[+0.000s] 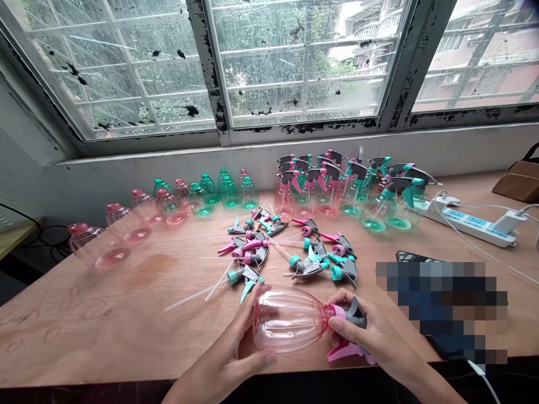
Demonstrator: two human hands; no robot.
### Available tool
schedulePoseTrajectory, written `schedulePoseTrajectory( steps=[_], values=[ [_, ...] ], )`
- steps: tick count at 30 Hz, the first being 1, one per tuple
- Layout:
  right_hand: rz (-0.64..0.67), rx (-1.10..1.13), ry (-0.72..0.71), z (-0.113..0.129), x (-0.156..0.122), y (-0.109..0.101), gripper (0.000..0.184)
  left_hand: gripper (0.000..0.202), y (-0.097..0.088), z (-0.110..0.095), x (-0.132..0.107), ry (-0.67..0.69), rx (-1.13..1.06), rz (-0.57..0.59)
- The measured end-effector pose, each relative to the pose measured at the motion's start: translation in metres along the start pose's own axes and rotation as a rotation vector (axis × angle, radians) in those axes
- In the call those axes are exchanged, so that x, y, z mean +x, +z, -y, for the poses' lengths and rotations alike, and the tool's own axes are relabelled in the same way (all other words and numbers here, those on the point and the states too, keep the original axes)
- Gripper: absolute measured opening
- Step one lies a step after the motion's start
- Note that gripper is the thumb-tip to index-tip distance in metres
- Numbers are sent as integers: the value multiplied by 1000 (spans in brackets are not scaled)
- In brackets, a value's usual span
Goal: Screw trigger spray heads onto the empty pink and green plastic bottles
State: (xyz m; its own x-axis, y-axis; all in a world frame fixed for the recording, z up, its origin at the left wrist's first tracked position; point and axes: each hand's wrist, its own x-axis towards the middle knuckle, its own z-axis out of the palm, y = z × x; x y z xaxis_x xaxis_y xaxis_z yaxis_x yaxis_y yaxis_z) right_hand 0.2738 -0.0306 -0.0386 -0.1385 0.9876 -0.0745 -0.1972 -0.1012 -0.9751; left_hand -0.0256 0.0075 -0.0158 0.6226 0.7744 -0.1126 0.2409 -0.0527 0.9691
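Note:
A clear pink bottle (288,320) lies sideways in the air above the table's front edge. My left hand (229,350) is closed around its base end. At the neck, the fingers and thumb of my right hand (374,331) grip the pink collar of a pink-and-grey trigger spray head (356,314), which sits on the bottle's mouth. Its pink trigger hangs below my right fingers. Just beyond the bottle lies a teal-and-grey spray head (246,276). Whether the collar is fully threaded cannot be seen.
More loose spray heads (309,266) with thin tubes lie mid-table. Open pink bottles (99,247) and green bottles (229,192) stand at the left and back. Bottles with spray heads (328,193) stand back right. A power strip (471,224) and a partly pixelated dark device (446,314) are at right.

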Motion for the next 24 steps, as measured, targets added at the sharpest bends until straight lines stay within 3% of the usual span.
schedulePoseTrajectory(
  steps=[10,16,21,24],
  values=[
    [6,13,-3,0,-1,0,35,104,2,-2,0,30,-59,1],
    [15,20,-7,0,0,0,35,96,0,0,1,-4,-47,14],
    [4,9,-2,1,0,1,34,87,1,0,0,72,-16,25],
    [5,24,2,1,0,1,35,93,2,0,-1,55,-33,21]
  ],
)
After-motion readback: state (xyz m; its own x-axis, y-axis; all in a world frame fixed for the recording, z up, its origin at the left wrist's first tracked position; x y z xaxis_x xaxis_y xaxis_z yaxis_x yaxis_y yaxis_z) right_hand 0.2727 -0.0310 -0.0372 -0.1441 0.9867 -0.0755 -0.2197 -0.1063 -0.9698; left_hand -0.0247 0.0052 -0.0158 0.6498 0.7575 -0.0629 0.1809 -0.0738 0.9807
